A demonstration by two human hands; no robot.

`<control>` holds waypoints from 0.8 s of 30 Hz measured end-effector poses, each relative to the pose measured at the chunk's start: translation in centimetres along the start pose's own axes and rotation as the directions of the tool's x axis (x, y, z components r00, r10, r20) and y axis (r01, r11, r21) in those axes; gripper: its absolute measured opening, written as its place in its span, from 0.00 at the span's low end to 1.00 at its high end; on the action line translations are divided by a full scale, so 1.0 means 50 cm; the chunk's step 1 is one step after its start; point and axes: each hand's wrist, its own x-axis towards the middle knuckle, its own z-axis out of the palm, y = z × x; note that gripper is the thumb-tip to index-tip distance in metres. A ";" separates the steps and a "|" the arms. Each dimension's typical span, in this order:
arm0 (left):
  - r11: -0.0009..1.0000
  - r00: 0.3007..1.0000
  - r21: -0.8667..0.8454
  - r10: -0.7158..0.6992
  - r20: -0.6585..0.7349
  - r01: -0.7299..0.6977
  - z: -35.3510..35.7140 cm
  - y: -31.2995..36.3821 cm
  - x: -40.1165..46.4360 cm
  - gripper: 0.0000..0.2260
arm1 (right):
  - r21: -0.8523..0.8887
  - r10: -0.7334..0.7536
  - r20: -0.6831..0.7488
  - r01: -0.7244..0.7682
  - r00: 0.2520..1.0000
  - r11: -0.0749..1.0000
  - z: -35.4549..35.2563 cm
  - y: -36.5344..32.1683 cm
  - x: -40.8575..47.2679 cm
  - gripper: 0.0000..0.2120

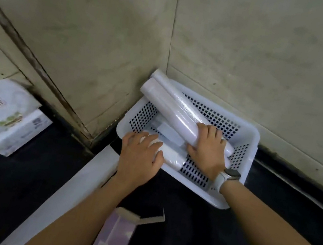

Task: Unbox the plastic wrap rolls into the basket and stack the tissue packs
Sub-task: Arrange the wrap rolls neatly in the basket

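Illegible print on tissue pack [5,117]

Dim, flat light with a greenish cast leaves the dark counter around the white basket [248,136] nearly featureless, glare streaks the topmost wrap roll [171,107] inside it, and wide-angle bending and softness grow toward the frame edges.

One head-worn view looks steeply down, close over the basket [248,136] in a wall corner.

One white perforated basket [246,136]. Plastic wrap rolls in basket: at least three visible, exact count unclear under hands. One opened purple carton [113,236]. One long white box [72,190]. Tissue packs [5,117]: one bundle visible.
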 end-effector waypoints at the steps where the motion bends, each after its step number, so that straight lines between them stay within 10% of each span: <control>1: 1.000 1.000 0.007 -0.002 -0.003 0.002 0.000 0.002 -0.001 0.15 | 0.024 -0.014 0.005 0.014 1.000 1.000 -0.002 0.004 0.001 0.30; 14: 0.998 0.996 0.051 -0.049 0.072 0.045 -0.004 -0.004 -0.024 0.16 | 0.292 0.040 -0.226 0.028 0.973 0.956 -0.096 0.005 0.051 0.24; 24: 0.999 0.997 0.044 -0.035 0.071 0.032 -0.008 0.002 -0.001 0.18 | -0.017 0.004 -0.122 -0.006 0.993 1.000 -0.095 0.033 0.091 0.27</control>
